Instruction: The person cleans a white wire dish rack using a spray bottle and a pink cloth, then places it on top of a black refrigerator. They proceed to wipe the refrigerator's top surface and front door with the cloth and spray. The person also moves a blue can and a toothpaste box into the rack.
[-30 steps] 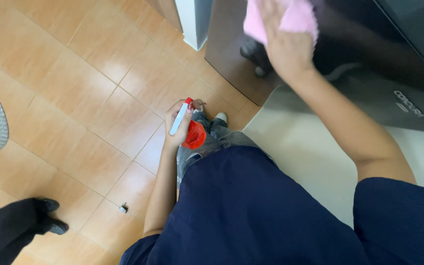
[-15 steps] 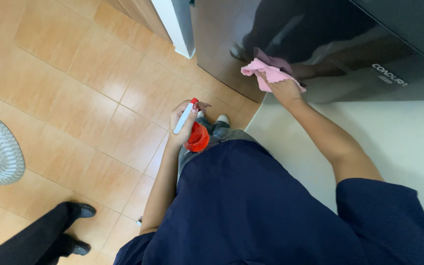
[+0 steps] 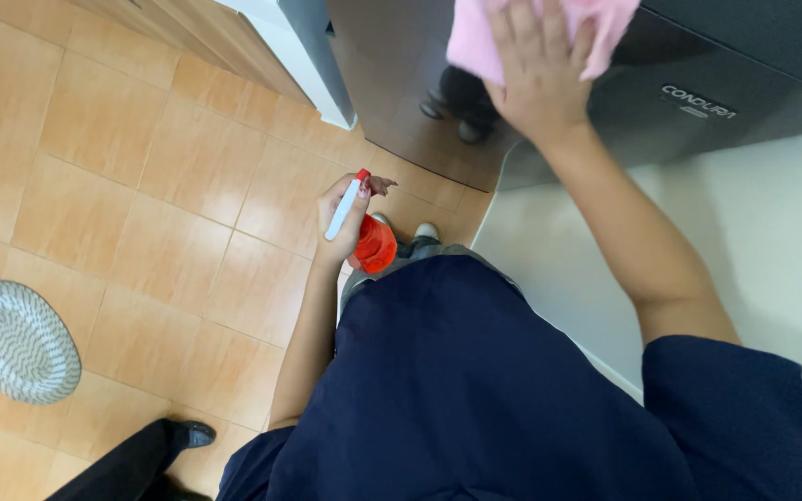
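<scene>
Pink cloth (image 3: pixel 475 42) cut off under right hand (image 3: pixel 540 70).

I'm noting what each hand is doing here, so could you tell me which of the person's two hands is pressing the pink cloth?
The right hand, raised flat on the pink cloth against the dark appliance door; the left hand hangs low gripping a red spray bottle.

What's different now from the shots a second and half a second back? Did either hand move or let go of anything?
The right hand has slid the pink cloth back up the dark glossy appliance front; half a second ago it was lower down. Nothing was let go. The left hand still holds the red spray bottle down by the person's side, above the tiled floor. The oval mat lies as before.
</scene>
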